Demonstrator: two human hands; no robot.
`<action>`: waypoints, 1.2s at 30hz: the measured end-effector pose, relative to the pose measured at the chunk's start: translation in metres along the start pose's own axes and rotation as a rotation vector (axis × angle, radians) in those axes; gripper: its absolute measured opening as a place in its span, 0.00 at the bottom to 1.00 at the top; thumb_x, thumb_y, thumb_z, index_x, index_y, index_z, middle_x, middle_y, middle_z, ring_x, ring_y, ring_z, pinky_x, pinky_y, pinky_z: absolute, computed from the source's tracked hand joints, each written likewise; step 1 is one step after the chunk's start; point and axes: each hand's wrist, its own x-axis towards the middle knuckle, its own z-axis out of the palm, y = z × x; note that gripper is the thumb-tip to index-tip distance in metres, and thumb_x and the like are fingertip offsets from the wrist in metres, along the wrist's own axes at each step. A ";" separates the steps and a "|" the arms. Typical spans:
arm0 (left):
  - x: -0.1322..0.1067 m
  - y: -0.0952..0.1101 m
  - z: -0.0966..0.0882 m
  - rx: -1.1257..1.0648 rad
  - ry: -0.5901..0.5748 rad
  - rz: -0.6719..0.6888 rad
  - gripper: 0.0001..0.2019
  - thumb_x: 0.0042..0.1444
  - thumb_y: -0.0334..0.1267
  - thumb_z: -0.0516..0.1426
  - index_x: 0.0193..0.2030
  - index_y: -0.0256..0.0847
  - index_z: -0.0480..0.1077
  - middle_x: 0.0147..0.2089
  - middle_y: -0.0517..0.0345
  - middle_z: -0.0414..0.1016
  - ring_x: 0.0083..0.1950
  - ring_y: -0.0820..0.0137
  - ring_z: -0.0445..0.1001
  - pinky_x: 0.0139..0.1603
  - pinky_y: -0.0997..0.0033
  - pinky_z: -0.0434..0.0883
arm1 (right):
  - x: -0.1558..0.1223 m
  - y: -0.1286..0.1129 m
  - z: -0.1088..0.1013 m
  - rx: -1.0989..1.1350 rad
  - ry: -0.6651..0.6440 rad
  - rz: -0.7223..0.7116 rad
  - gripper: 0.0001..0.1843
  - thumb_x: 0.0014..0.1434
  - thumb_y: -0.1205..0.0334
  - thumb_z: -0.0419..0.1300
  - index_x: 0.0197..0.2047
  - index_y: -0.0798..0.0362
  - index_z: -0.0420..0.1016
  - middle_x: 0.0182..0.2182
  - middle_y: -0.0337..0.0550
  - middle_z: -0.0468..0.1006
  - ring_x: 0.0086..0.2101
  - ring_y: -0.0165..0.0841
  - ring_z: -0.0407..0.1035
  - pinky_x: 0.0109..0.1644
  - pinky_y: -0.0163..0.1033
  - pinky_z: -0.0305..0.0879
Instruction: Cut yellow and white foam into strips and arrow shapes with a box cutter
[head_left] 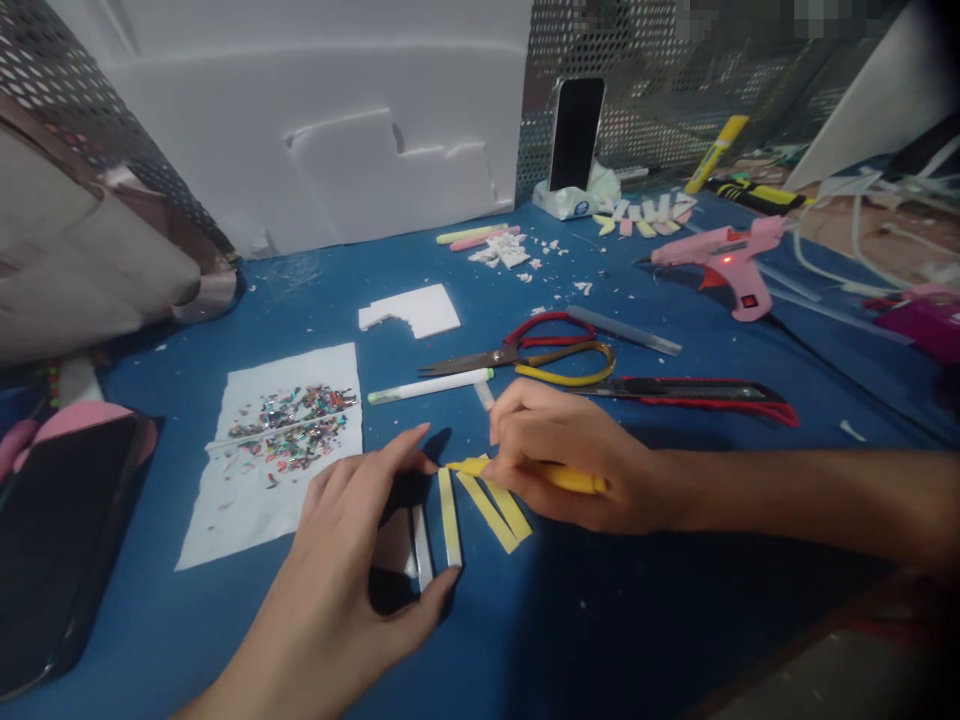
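Observation:
My right hand [555,455] is closed around a yellow marker [566,477], its tip at the top end of a narrow yellow-coloured foam strip [448,515]. My left hand [360,560] steadies that strip on the blue table, index fingertip at its far end and thumb at its near end. Beside it, under the arch of my left hand, lies a white strip [421,550]. More yellow strips [495,512] lie just right of the steadied one, partly hidden by my right hand. A white pen with green ends [431,386] rests beyond my hands.
Scissors [510,355] and a red-black cutter knife [697,393] lie beyond my right hand. A pink glue gun [735,262] with a lit red light stands back right. Glittery scraps cover a paper [199,530] at left. A phone [576,135] stands behind; another dark phone [67,540] lies left.

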 end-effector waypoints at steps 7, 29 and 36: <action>0.000 0.000 0.001 0.004 0.012 -0.002 0.38 0.51 0.37 0.58 0.67 0.53 0.45 0.55 0.56 0.65 0.55 0.59 0.64 0.56 0.54 0.62 | 0.000 -0.001 -0.002 0.040 -0.123 -0.104 0.08 0.64 0.65 0.54 0.32 0.53 0.64 0.27 0.38 0.68 0.38 0.30 0.62 0.46 0.37 0.61; -0.002 0.001 -0.002 0.006 -0.016 -0.020 0.36 0.54 0.39 0.56 0.67 0.52 0.45 0.55 0.54 0.65 0.55 0.59 0.64 0.54 0.53 0.63 | -0.001 0.001 0.000 0.033 0.011 -0.033 0.06 0.62 0.66 0.55 0.32 0.56 0.67 0.30 0.43 0.70 0.38 0.32 0.64 0.41 0.37 0.63; -0.001 0.000 -0.001 0.008 -0.001 -0.008 0.36 0.53 0.39 0.57 0.67 0.53 0.45 0.54 0.55 0.65 0.54 0.60 0.64 0.54 0.53 0.62 | -0.001 0.001 0.001 0.038 -0.034 -0.054 0.07 0.62 0.65 0.55 0.32 0.56 0.68 0.31 0.43 0.70 0.39 0.32 0.64 0.42 0.36 0.63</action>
